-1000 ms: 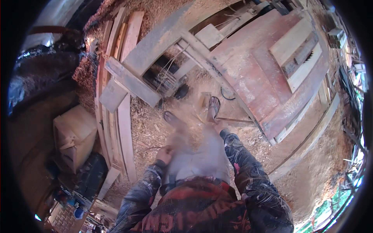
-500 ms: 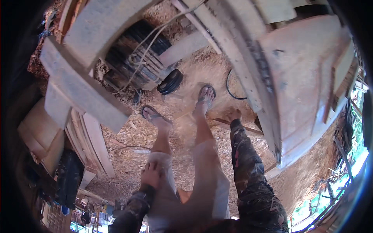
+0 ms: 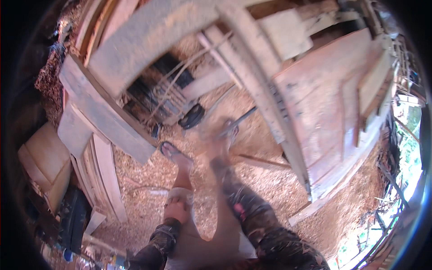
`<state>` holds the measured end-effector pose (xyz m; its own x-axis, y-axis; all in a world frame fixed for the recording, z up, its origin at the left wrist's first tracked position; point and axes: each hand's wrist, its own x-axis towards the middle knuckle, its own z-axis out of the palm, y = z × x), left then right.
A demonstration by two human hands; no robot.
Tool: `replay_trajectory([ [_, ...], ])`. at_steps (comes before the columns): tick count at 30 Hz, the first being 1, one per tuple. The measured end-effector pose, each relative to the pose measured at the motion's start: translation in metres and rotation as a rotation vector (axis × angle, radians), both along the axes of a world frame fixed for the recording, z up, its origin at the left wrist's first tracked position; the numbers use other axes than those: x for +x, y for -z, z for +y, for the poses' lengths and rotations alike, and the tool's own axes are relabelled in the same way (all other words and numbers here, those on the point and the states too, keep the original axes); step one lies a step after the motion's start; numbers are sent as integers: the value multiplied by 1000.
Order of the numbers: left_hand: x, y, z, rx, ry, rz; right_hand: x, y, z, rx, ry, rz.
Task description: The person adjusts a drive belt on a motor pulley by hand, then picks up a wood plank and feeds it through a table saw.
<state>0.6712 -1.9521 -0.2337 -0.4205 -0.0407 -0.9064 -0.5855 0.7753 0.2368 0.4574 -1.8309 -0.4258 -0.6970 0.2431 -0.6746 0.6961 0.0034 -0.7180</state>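
My left hand (image 3: 176,209) lies on my left knee, fingers stretched over the pale shorts (image 3: 182,195), holding nothing. Motion smears my right hand (image 3: 215,140) low in front of my right foot and shin. A thin dark bar (image 3: 240,120) slants up and right from that hand, which seems closed round its lower end. The bar's kind is too blurred to make out. Beneath it is my right sandal (image 3: 233,130), partly hidden. My left sandaled foot (image 3: 170,152) stands on the floor of wood shavings (image 3: 139,177).
A black coiled, round thing (image 3: 192,116) lies ahead of my feet. Large curved planks (image 3: 108,112) stand at the left. A long beam (image 3: 265,101) and a broad wooden panel (image 3: 321,108) rise at the right. A narrow wood strip (image 3: 263,162) lies beside my right leg.
My right hand has moved left from the floor beside my right foot, with a thin dark bar now at it. The black hoop by the beam no longer shows. My left hand stays on the knee.
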Motion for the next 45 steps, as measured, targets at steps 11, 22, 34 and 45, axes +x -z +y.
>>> replay_trajectory([
  [11, -202, -28, -22, 256, -553, 947, -10, -124, 27, 312, -492, -8],
  [22, -255, 29, 6, 23, -704, 895, -184, -295, 21, 235, -1427, 147],
  [34, -352, 124, 44, 26, -668, 157, -502, -274, 49, 1071, -1919, 434],
  [45, -223, 104, -6, 1091, -1375, -405, -553, -137, 70, 839, -2898, -630],
])
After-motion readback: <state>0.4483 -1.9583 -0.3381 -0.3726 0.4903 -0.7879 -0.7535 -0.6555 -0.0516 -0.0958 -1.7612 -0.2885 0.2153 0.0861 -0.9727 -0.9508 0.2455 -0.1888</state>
